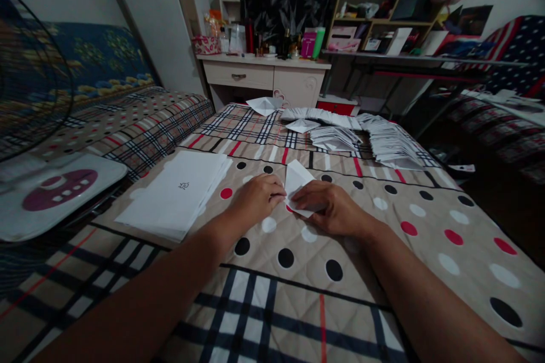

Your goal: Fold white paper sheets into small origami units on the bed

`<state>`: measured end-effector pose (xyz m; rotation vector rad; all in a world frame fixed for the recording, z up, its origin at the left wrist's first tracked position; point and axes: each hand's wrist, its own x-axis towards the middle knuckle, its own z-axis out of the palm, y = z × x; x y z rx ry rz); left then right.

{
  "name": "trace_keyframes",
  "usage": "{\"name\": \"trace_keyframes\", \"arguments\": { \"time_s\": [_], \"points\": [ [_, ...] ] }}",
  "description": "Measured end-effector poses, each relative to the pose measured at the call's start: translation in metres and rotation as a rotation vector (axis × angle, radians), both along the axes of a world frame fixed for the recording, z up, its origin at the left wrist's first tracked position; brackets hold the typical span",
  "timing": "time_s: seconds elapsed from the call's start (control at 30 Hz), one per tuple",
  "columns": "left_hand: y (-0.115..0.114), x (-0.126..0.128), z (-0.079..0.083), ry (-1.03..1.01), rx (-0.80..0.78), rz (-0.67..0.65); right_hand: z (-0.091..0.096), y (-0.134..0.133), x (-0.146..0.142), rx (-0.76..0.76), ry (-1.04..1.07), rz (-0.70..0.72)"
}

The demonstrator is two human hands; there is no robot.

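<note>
A small white sheet of paper, partly folded, lies on the dotted bedspread in front of me. My left hand pinches its left edge with curled fingers. My right hand presses down on its lower right part, fingers closed over the fold. To the left lies a flat stack of white paper sheets. Farther back, rows of folded paper pieces are spread across the plaid part of the cover.
A fan with a white base stands at the left edge. Behind the bed are a dresser with bottles, a desk and shelves. A second bed runs along the left wall; the floor drops off at the right.
</note>
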<state>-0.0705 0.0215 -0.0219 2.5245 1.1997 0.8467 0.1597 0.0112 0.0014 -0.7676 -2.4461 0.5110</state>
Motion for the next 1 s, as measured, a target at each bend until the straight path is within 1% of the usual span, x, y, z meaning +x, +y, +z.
{"name": "trace_keyframes", "arguments": {
  "time_s": [0.07,0.2,0.27,0.33,0.43,0.5,0.63,0.8,0.9,1.0],
  "points": [
    [0.001,-0.003,0.0,-0.031,-0.03,-0.017,0.001,0.0,0.002,-0.088,0.002,0.012],
    [0.002,-0.006,0.0,-0.072,-0.067,-0.048,0.006,0.001,0.004,-0.315,0.054,0.009],
    [0.003,-0.006,-0.001,-0.09,-0.075,-0.053,0.006,0.0,0.003,-0.399,0.086,-0.04],
    [0.004,-0.006,-0.002,-0.105,-0.083,-0.051,0.004,0.0,0.001,-0.443,0.122,-0.129],
    [0.004,-0.005,-0.003,-0.12,-0.084,-0.046,-0.002,0.001,-0.001,-0.43,0.161,-0.306],
    [0.003,-0.004,-0.003,-0.124,-0.078,-0.033,-0.007,0.002,-0.002,-0.396,0.201,-0.389],
    [0.001,0.0,-0.001,-0.139,-0.089,0.008,-0.012,0.003,-0.004,-0.356,0.276,-0.468],
    [0.001,0.003,-0.002,-0.168,-0.132,0.044,-0.017,0.005,-0.006,-0.328,0.306,-0.563],
    [0.001,0.004,-0.003,-0.196,-0.162,0.06,-0.021,0.006,-0.006,-0.285,0.292,-0.616],
    [0.001,0.005,-0.003,-0.208,-0.167,0.066,-0.021,0.005,-0.005,-0.213,0.204,-0.69]
  ]
}}
